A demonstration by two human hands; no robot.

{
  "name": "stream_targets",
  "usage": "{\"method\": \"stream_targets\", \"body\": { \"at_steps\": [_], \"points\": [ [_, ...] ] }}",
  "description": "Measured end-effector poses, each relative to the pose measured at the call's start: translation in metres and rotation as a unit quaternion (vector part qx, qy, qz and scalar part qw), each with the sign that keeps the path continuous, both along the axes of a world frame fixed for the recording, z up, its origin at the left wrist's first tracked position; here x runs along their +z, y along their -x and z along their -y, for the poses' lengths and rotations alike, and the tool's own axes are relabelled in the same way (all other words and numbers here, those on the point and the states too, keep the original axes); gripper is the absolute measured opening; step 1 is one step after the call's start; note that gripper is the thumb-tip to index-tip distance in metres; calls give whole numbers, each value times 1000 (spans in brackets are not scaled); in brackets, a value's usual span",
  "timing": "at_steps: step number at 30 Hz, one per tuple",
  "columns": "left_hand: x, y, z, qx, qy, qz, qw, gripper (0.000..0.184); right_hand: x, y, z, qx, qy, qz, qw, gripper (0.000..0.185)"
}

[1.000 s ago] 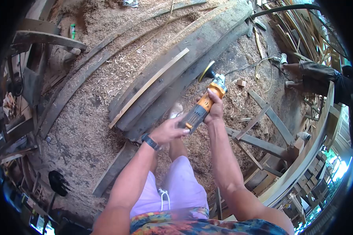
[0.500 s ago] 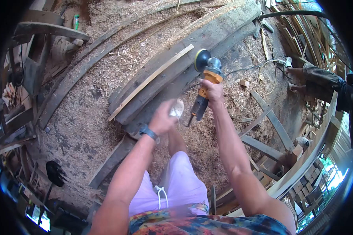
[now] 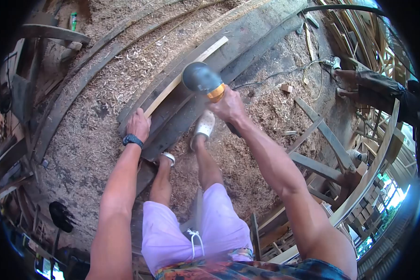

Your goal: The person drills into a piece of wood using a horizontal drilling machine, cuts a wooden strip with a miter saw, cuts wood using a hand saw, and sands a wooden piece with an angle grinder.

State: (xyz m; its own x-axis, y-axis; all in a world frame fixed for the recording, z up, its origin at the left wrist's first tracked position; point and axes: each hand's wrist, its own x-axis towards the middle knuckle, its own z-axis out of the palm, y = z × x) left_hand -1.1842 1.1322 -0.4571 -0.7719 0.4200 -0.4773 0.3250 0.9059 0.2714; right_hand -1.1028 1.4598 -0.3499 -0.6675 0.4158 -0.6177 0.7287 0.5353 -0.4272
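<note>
My right hand is wrapped round the orange and black power sander, whose round dark pad lies over the pale wood strip. The head of the tool is slightly blurred. At the strip's near-left end, my left hand grips the strip, with the fingers over its end. The strip lies on dark wide planks on the ground.
Wood shavings cover the ground. A person's legs stand at the right, near a cable. A wooden frame and a small block lie right of me. Curved planks run along the left.
My left hand has let go of the sander and moved left to the strip's end. My right hand has brought the sander left and over the strip, with its pad turned downward.
</note>
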Motion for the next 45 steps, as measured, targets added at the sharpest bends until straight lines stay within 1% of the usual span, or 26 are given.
{"method": "stream_targets", "body": {
  "at_steps": [1,3,4,6,7,9,12,16,19,21,25,27,28,29,33,37,44,45],
  "points": [
    [0,2,3,1,-1,0,1000,38,-2,-1,5,-1,2,-7,1000,57],
    [-2,2,9,33,-67,40,996,35,-3,2,14,6,1,1,1000,55],
    [-5,2,13,35,-68,42,996,35,-1,5,17,8,0,3,1000,55],
    [-4,4,13,-20,-86,17,996,35,6,8,23,30,12,17,999,55],
    [-1,7,10,-17,-88,19,996,35,8,10,26,32,10,18,999,55],
    [7,16,7,41,-31,118,992,36,9,13,31,60,-5,38,997,55],
    [0,18,8,37,-14,106,994,38,7,14,31,74,3,23,997,54],
    [-5,20,11,30,-24,117,992,38,5,19,23,74,-5,33,997,53],
    [-8,19,13,34,-52,109,992,39,5,25,12,69,-20,24,997,52],
    [-12,17,15,30,-73,94,992,38,6,29,1,42,-15,34,998,53],
    [-16,16,13,40,-92,94,990,37,6,36,-24,32,-53,47,997,51],
    [-15,16,15,39,-94,89,991,37,7,35,-31,32,-54,44,997,52],
    [-14,16,14,40,-93,88,991,37,6,35,-34,32,-54,39,997,52],
    [-13,17,14,39,-93,90,991,37,5,36,-37,29,-62,48,996,56],
    [-12,18,14,45,-84,107,990,37,-5,40,-52,10,-72,44,996,59],
    [-8,20,11,45,-79,117,989,38,-13,49,-69,-10,-87,16,996,58],
    [-4,21,9,48,-51,129,989,37,-14,66,-108,-14,-116,27,993,54],
    [-4,22,8,49,-42,136,989,36,-23,68,-115,-16,-135,33,990,53]
  ]
}}
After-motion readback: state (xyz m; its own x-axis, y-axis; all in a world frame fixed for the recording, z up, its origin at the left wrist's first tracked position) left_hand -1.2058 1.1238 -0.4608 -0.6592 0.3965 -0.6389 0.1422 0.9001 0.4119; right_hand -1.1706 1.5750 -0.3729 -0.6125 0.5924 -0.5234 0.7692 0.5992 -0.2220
